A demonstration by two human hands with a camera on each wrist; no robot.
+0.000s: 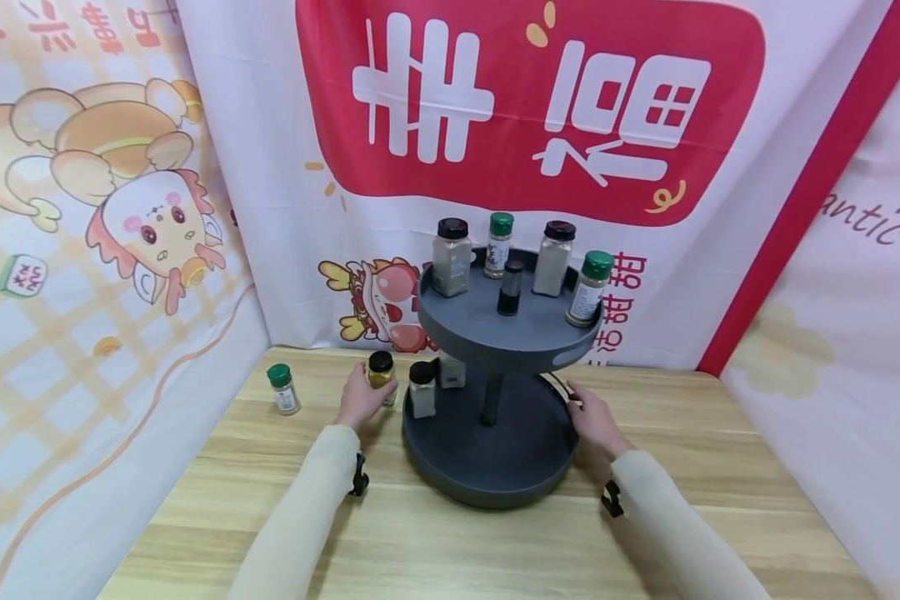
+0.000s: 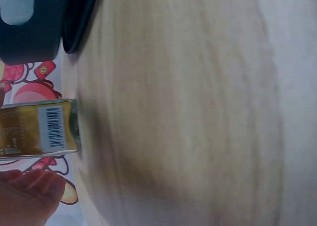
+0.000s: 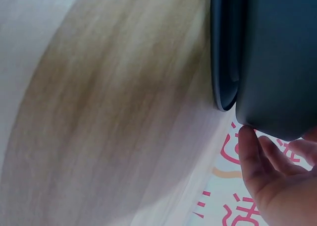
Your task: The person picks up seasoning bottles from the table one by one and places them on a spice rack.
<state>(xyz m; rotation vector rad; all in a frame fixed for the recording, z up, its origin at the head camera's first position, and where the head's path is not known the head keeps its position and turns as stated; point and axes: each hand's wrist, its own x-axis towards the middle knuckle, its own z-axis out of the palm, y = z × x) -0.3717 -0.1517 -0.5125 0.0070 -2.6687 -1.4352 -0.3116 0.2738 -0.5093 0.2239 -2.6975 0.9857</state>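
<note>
On the wooden table stands a two-tier dark grey round rack [image 1: 487, 492]. My left hand [image 1: 363, 398] is around a black-capped spice jar with a yellow label [image 1: 380, 375], left of the rack. In the left wrist view, a gap shows between this jar [image 2: 34, 129] and the lower fingers [image 2: 37, 186]. My right hand [image 1: 598, 421] touches the right side of the lower tray. Its fingertips [image 3: 246, 132] meet the tray's outer wall [image 3: 277, 62] in the right wrist view. Two black-capped jars, one in front [image 1: 422, 390] and one behind [image 1: 452, 371], stand on the lower tray's left side.
Apart on the left stands a green-capped jar [image 1: 283, 390]. The upper tray [image 1: 487, 346] holds several jars, among them a small dark bottle [image 1: 510, 290] and a green-capped jar [image 1: 589, 290] near its right rim. Printed cloth [image 1: 270, 167] hangs behind the table.
</note>
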